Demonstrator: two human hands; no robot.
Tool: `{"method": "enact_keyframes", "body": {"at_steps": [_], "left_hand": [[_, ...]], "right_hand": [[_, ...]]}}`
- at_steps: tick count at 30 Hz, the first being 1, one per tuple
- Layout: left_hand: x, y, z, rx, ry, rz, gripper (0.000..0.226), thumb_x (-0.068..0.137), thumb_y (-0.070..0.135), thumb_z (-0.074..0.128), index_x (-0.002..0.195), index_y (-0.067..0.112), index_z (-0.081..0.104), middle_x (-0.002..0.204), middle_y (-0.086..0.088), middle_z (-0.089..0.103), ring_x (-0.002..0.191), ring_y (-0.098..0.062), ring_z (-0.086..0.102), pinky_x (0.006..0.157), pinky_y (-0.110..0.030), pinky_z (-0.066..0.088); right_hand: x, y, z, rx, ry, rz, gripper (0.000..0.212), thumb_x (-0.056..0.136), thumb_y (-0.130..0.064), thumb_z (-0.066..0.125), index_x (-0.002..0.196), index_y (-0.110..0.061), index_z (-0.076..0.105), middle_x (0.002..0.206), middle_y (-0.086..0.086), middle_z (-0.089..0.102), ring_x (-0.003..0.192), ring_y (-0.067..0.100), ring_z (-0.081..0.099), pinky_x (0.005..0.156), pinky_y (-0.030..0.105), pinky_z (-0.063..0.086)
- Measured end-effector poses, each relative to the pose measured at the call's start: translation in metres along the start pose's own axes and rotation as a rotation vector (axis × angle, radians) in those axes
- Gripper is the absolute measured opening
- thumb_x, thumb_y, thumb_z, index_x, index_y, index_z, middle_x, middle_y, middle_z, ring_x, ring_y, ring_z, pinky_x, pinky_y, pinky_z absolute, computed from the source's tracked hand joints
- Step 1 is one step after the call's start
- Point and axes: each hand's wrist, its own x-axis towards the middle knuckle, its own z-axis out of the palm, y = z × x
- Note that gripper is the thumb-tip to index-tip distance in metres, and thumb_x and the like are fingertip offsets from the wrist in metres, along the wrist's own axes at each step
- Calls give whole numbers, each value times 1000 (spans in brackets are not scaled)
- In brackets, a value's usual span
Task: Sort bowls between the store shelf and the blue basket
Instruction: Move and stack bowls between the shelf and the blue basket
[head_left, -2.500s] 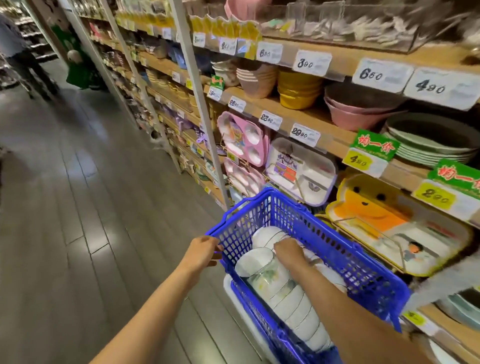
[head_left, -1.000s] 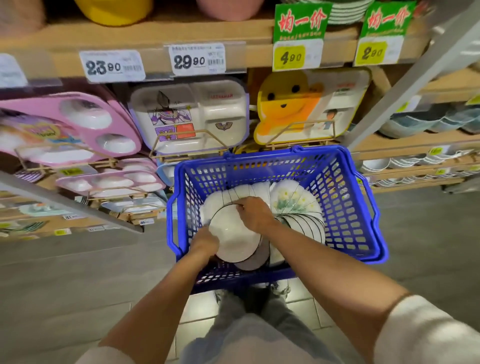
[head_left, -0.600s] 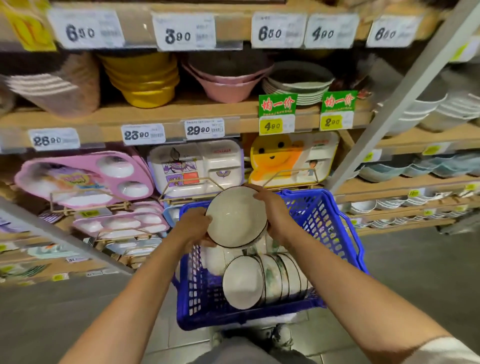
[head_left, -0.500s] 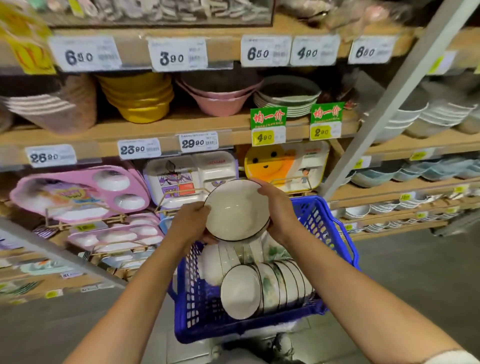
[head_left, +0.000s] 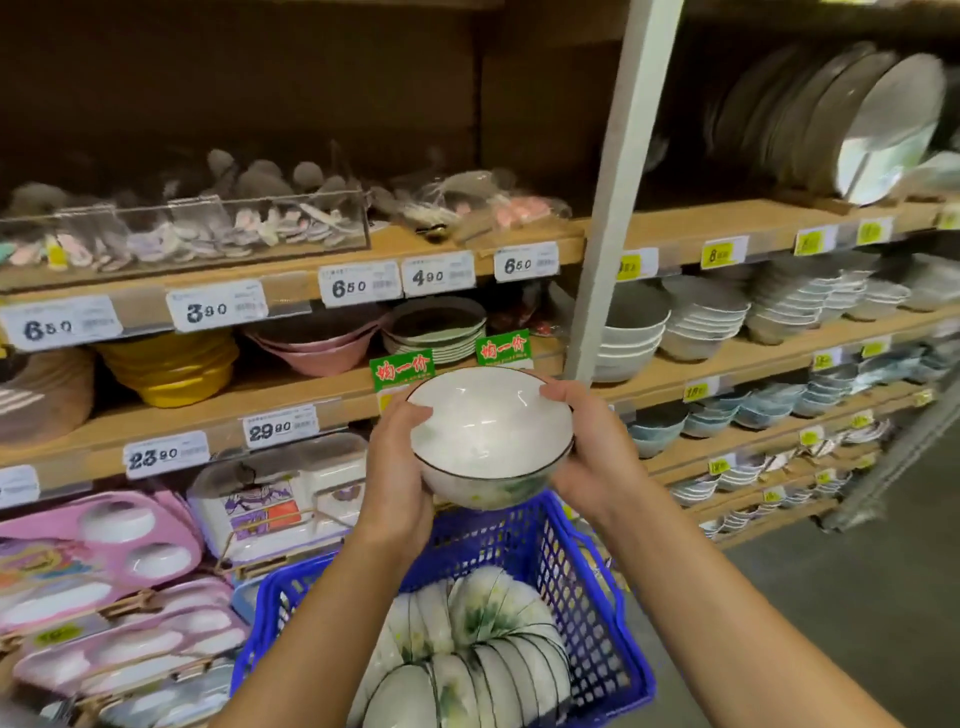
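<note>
One white bowl (head_left: 491, 431) is being held up above the blue basket (head_left: 582, 597), with the left hand (head_left: 397, 467) and right hand (head_left: 587, 452) both curling round its sides. Many stacked bowls (head_left: 498, 660) are lying in the basket, so most of the sorting looks undone. Since a moment ago the bowl is riding higher, nearing the shelf (head_left: 218, 423).

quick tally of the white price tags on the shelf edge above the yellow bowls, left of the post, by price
6.50 tags: 3
3.90 tags: 1
4.90 tags: 1
Total: 5
</note>
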Motion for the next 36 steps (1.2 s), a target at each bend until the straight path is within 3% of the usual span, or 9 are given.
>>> {"method": "enact_keyframes", "body": {"at_steps": [6, 10, 15, 19, 23, 25, 29, 33, 36], "left_hand": [[-31, -29, 123, -88, -7, -49, 28, 85, 12, 40, 96, 13, 66, 86, -5, 72, 78, -22, 65, 62, -30, 50], [-48, -48, 200, -104, -50, -123, 44, 84, 16, 40, 120, 5, 60, 112, -18, 67, 98, -35, 62, 79, -42, 52], [-56, -68, 277, -145, -114, -118, 29, 83, 15, 41, 101, 9, 62, 89, -10, 72, 81, -29, 65, 58, -31, 54], [-57, -78, 327, -134, -167, -145, 31, 82, 16, 42, 101, 8, 64, 91, -13, 72, 85, -33, 64, 71, -37, 54], [-47, -85, 360, -129, -239, -170, 26, 82, 17, 42, 90, 10, 65, 72, -12, 74, 83, -36, 63, 81, -47, 53], [-36, -89, 374, -119, -248, -166, 24, 81, 18, 43, 89, 10, 65, 70, -10, 74, 81, -34, 64, 70, -42, 57], [-6, -93, 400, -135, -260, -158, 23, 82, 18, 44, 89, 12, 64, 68, -8, 74, 70, -30, 67, 48, -33, 55], [35, -89, 420, -121, -224, -164, 25, 79, 22, 47, 97, 12, 62, 92, -16, 72, 84, -35, 63, 68, -43, 57], [68, -80, 434, -122, -176, -138, 28, 77, 22, 49, 100, 12, 62, 108, -20, 67, 96, -40, 62, 88, -55, 50]], "right_hand": [[-29, -91, -81, -28, -18, -77, 34, 92, -15, 47, 121, -9, 65, 117, 14, 69, 101, 30, 65, 79, 35, 53], [-46, -148, -138, -69, -41, -155, 35, 92, -16, 49, 124, -12, 63, 122, 13, 67, 110, 31, 62, 79, 36, 53], [-62, -204, -193, -158, -29, -264, 38, 91, -22, 50, 128, -21, 60, 125, 10, 65, 112, 29, 61, 68, 31, 52], [-63, -237, -229, -187, -53, -390, 28, 92, -21, 52, 116, -30, 62, 111, 2, 69, 104, 23, 64, 68, 31, 54], [-57, -256, -258, -164, -95, -437, 30, 93, -23, 52, 121, -30, 60, 105, -4, 74, 99, 16, 69, 70, 30, 56], [-49, -264, -266, -198, -86, -463, 35, 94, -25, 50, 127, -30, 57, 117, -1, 69, 106, 18, 66, 73, 31, 56], [-24, -286, -271, -231, -126, -508, 32, 95, -23, 47, 124, -30, 58, 115, -2, 70, 100, 13, 68, 72, 29, 57], [16, -315, -266, -288, -173, -526, 39, 97, -23, 45, 136, -25, 49, 127, 2, 64, 117, 21, 61, 96, 42, 50], [53, -335, -261, -364, -236, -503, 48, 97, -28, 47, 144, -24, 39, 132, 0, 61, 117, 17, 61, 89, 35, 54]]}}
